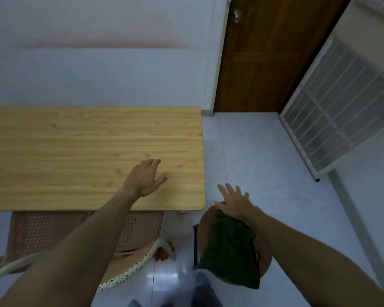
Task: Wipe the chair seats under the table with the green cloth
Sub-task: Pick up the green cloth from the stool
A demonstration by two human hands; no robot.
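Green cloth (231, 247) on stool (267, 260) — right hand (233, 202) pressing.

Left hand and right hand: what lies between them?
In the head view, the wooden table's near right corner and bare floor tile separate the left hand from the right hand; nothing else lies there.

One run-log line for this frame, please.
left hand: open, over table | right hand: open, flat on green cloth on round stool | woven chair seats: tucked under table
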